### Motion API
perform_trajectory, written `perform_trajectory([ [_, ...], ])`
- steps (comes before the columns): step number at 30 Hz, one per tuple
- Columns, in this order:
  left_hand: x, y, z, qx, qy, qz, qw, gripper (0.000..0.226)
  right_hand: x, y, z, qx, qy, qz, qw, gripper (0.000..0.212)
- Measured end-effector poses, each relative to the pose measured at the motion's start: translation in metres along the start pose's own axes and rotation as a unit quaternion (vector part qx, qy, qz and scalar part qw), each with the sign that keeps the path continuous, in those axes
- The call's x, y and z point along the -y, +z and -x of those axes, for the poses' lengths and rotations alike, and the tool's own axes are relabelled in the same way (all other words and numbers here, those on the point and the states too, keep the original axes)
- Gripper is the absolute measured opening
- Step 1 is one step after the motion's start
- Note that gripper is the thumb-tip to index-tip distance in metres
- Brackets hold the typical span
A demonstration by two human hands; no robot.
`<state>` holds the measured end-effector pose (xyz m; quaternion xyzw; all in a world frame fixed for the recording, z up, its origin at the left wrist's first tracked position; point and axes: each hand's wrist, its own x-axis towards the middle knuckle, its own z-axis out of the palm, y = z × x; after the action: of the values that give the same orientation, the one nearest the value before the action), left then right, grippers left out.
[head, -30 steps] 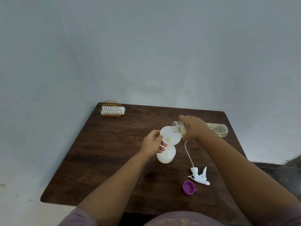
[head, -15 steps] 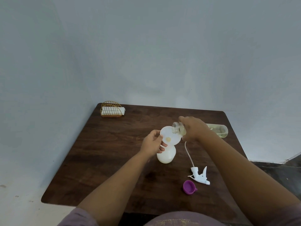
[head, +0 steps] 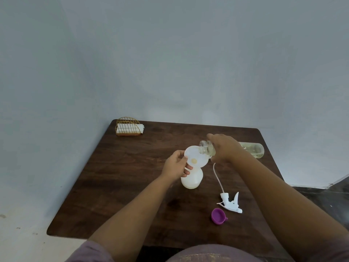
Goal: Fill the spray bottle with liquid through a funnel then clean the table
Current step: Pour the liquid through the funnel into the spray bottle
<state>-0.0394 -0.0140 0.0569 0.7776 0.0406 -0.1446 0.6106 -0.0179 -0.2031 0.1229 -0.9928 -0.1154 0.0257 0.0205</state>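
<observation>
- A dark brown wooden table with rounded corners fills the lower half of the head view, set against a pale blue-grey wall.
- Two bare forearms reach in from the bottom edge, over the table's middle.
- The right hand is wrapped around a clear plastic bottle of pale yellow liquid, tipped nearly on its side. Its open threaded mouth sits over the rim of the funnel.
- The left hand grips the left edge of the white funnel, thumb on the rim and fingers curled beneath it.
- The funnel stands in the neck of a round white spray bottle, which is upright on the table near the centre. A small pool of yellowish liquid sits at the funnel's throat.
- A gold wire holder with white napkins stands at the table's far left corner, well apart from the hands.
- The white spray trigger head lies on the table right of the spray bottle, its thin dip tube trailing up toward the right hand.
- A small purple cap lies open side up, just beside the trigger head, on its near side.
</observation>
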Motion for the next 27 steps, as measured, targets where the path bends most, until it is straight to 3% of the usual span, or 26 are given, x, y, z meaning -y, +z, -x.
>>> perform_trajectory([
  [27,0.0010,0.0007,-0.0006,-0.002,0.000,-0.006,1.000,0.022,0.0018,0.0003,0.0011,0.014,-0.004,0.001,1.000,0.041],
])
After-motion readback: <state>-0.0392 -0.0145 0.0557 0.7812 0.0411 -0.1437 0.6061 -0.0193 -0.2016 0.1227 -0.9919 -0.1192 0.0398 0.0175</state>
